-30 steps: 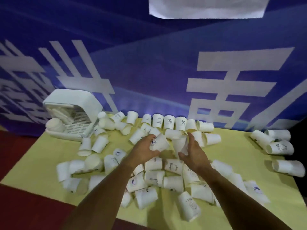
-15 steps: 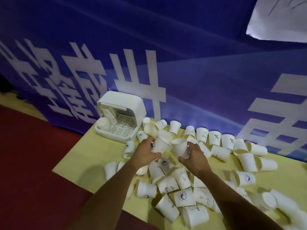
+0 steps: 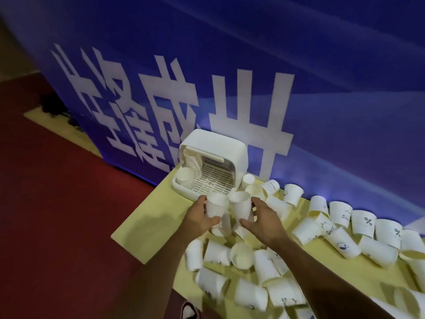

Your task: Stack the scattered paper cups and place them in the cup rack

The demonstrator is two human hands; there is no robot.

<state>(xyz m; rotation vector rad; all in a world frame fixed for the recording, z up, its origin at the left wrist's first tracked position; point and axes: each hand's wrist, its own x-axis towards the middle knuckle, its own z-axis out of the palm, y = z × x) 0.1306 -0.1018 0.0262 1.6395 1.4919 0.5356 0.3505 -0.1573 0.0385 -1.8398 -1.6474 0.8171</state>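
From the head camera I see both hands raised over the near-left part of the yellow table (image 3: pixel 147 217), close together and just in front of the cup rack (image 3: pixel 213 146). The left hand (image 3: pixel 199 218) is wrapped round the left-hand cup (image 3: pixel 216 204), which is upright, with the thumb on its near side and the fingers round its far left side. The right hand (image 3: pixel 264 221) clasps the right-hand cup (image 3: pixel 240 207), with the thumb under its near wall and the fingers curled along its right side. This cup tilts a little, mouth upward. The two cups meet or nearly meet at their rims; I cannot tell which.

The rack stands at 12 o'clock from the hands, a white hooded box with a slatted floor, at the table's far-left corner against the blue banner (image 3: pixel 230 88). Inside, on its 9 o'clock side, stands a short stack of cups (image 3: pixel 185 178), and a taller stack (image 3: pixel 189 158) leans behind it against the left wall.

The scattered cups (image 3: pixel 379 252) lie from 2 o'clock round to 6 o'clock of the hands, most on their sides, several with printed marks. A row of them stands along the foot of the banner at 3 o'clock. The red floor (image 3: pixel 57 203) fills the 9 o'clock side, and the tip of a shoe (image 3: pixel 189 310) shows at 7 o'clock by the bottom edge.
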